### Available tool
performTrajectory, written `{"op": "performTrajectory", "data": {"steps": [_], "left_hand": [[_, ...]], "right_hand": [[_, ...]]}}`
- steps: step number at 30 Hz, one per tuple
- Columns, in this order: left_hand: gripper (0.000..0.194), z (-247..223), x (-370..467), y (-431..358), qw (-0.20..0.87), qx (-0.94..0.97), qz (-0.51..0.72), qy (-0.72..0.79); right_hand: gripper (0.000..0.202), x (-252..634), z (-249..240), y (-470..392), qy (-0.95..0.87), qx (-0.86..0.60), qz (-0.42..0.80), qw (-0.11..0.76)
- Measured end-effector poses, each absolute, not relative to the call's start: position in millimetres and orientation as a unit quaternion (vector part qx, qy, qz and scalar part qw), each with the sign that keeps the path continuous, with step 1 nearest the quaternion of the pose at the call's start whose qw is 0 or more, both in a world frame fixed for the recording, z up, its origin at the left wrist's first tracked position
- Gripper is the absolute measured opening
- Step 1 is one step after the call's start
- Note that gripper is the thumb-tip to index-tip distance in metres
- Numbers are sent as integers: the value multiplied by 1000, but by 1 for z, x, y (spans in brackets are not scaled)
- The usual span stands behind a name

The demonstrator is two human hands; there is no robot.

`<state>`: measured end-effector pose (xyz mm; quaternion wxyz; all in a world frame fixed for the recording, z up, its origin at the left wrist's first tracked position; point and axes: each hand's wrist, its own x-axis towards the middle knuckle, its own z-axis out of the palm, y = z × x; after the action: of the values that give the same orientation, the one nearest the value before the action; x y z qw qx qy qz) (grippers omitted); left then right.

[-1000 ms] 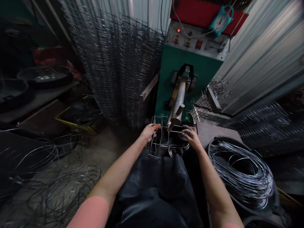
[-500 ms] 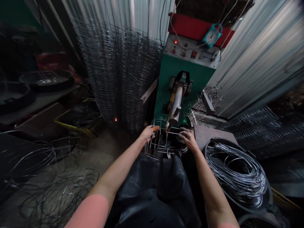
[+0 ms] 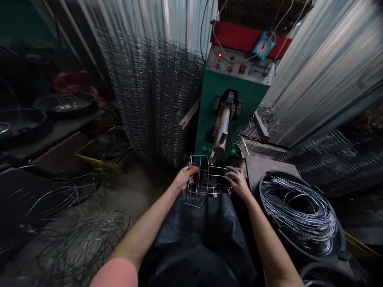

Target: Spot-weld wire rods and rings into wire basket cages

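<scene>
Head view: the wire frame [image 3: 198,179] is held up between the hands, near the tip of the rod [image 3: 220,139] on the green machine [image 3: 206,115], left of the bench's [image 3: 272,162] left edge. Its left side is pinched by the left hand [image 3: 181,178], on which an orange cover [image 3: 193,170] is worn; the ends of two crossbars [image 3: 217,175] are pinched by the fingertips of the right hand [image 3: 237,181]. The frame is judged part-formed — bars are crossed into a cage at its left. Whether the crossbars are fixed, or touched by the rod, cannot be told — nor can the amount left. Stacked wire racks [image 3: 170,99] are noted beyond.
</scene>
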<state>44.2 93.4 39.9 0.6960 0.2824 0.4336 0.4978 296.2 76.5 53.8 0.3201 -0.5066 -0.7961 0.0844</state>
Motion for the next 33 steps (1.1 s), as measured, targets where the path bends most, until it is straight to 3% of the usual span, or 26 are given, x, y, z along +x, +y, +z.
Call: {"op": "performTrajectory", "data": {"steps": [14, 17, 20, 23, 25, 31, 33], "left_hand": [[34, 52, 16, 75, 715, 249, 490, 432], [34, 62, -1, 60, 686, 259, 530, 426], [30, 74, -27, 40, 646, 280, 578, 411], [26, 86, -51, 20, 631, 278, 613, 384], [23, 92, -58, 9, 651, 258, 613, 365], [17, 91, -28, -17, 800, 104, 495, 324], [20, 87, -13, -23, 835, 63, 453, 305]], "right_hand": [[17, 262, 90, 68, -822, -467, 63, 318], [18, 256, 111, 52, -823, -444, 55, 349], [32, 272, 126, 32, -779, -461, 62, 420], [35, 308, 110, 19, -693, -531, 100, 477], [39, 329, 82, 13, -678, -562, 124, 457], [61, 320, -13, -22, -812, -500, 80, 289], [55, 302, -26, -38, -842, -486, 63, 224]]}}
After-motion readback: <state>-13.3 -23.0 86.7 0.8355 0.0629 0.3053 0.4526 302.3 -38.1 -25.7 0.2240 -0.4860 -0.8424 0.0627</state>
